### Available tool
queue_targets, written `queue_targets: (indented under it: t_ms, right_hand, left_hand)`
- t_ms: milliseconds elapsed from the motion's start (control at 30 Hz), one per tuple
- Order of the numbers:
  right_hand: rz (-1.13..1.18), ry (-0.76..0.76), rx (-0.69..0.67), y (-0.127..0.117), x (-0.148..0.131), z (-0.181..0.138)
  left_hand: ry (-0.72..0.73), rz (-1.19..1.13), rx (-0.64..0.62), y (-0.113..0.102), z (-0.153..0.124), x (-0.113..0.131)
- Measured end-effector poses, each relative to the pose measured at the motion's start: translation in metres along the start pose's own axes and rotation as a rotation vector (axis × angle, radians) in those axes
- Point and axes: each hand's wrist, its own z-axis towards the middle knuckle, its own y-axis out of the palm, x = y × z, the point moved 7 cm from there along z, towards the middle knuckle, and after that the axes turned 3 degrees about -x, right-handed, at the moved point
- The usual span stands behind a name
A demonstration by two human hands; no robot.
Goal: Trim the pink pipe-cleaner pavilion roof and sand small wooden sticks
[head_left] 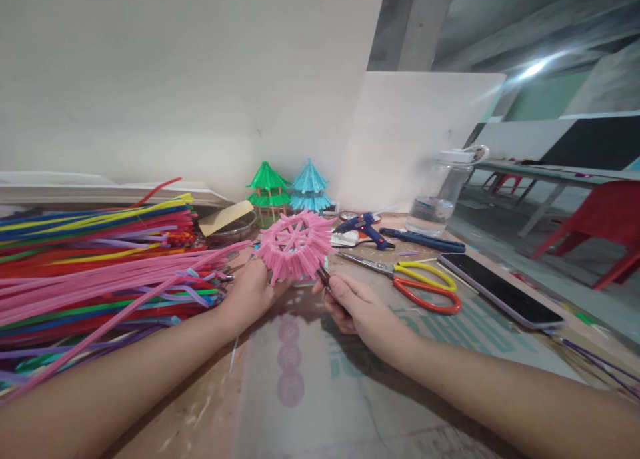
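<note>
Pink piece [294, 264] sits up front between your hands: fringe runs round the rim, spokes cross the middle. Rim looks mostly done; gaps between spokes are uncovered (can't tell if they're meant to be). Your left hand [251, 287] is at its lower left, fingers mostly hidden, so can't tell their grip. Your right fingers close round a dark tool [325, 276], tip by the rim. Green model [269, 178] and blue model [309, 179], both roofed, stand behind. Fuzzy sticks [125, 282] crowd your left forearm; scissors [387, 268], glue gun [368, 229] and phone [500, 289] hem in your right.
</note>
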Motion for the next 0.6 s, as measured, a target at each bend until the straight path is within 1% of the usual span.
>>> queue_targets:
  t_ms: [133, 367, 600]
  right_hand:
    - [-0.020, -0.020, 0.011, -0.0006, -0.0020, 0.0003]
    - [-0.028, -0.025, 0.015, -0.0016, -0.0027, 0.0000]
    - [-0.018, -0.022, 0.023, -0.0015, -0.0052, -0.0010]
  left_hand:
    - [0.028, -0.016, 0.021, -0.0014, -0.0001, 0.0020]
    - [0.023, -0.024, -0.005, -0.0014, 0.0012, 0.0066]
    - [0.019, -0.020, -0.004, -0.0022, 0.0025, 0.0094]
